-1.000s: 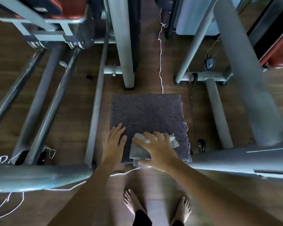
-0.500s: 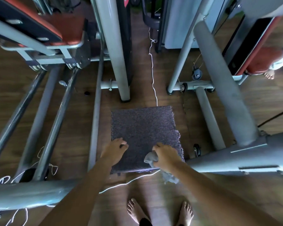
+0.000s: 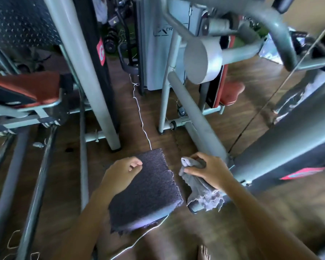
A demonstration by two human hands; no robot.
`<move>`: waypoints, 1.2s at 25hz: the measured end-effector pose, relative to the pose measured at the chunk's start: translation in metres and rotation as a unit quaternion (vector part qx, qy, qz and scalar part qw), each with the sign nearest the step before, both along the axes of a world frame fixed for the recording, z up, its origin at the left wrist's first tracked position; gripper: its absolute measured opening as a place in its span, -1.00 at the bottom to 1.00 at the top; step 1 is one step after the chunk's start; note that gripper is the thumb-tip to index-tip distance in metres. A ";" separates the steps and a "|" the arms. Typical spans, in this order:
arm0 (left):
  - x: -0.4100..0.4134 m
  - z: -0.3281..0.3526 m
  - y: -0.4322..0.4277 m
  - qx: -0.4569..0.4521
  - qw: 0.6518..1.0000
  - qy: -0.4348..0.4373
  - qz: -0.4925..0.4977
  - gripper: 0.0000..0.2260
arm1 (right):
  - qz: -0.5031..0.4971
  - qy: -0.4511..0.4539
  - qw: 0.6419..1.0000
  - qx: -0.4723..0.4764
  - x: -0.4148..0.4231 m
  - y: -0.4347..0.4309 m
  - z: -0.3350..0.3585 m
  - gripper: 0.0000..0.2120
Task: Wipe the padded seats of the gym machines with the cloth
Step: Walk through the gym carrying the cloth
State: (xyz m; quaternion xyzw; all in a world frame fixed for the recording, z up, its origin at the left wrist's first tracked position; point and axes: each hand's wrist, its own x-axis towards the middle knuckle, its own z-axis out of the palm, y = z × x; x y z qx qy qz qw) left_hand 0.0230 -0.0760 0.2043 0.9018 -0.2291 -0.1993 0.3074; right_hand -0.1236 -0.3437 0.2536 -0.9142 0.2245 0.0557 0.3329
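A bare foot (image 3: 203, 252) stands on the wooden floor (image 3: 251, 91) at the bottom edge, and a white cord (image 3: 139, 109) curves past it and runs away between the machines. Just beyond lies a dark, fuzzy mat (image 3: 150, 188) with a ragged near edge.

The left grip (image 3: 120, 173) sits over the mat's left side with its fingers curled in and the thumb tip against the forefinger; whether it pinches the mat's edge I cannot tell. The right grip (image 3: 208, 171) is just beside the mat's right edge, its fingers and thumb curled round the cloth (image 3: 197, 186). The cloth is grey and bunched at the top where the fingers hold it. The rest hangs below the palm, crumpled, with a frayed, thready hem.

Behind the right grip a slanted grey tube (image 3: 195, 117) rises to a fat grey roller pad (image 3: 201, 61). Further back, a red padded seat (image 3: 24, 87) sits on the left machine and another red seat (image 3: 231, 92) on the right one, both well apart from the cloth.
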 end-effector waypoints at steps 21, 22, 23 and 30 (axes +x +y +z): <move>-0.266 0.079 -0.350 0.058 0.871 -0.151 -0.463 -0.83 | -0.374 0.075 0.921 -0.082 -0.350 -0.158 0.052 -0.50; -0.276 0.081 -0.368 0.054 0.864 -0.161 -0.474 -0.83 | -0.386 0.079 0.915 -0.091 -0.363 -0.166 0.053 -0.54; -0.285 0.083 -0.383 0.049 0.858 -0.168 -0.482 -0.84 | -0.397 0.087 0.909 -0.097 -0.374 -0.172 0.055 -0.57; -0.339 0.093 -0.494 0.040 0.793 -0.198 -0.575 -0.86 | -0.488 0.126 0.859 -0.093 -0.422 -0.218 0.060 -0.66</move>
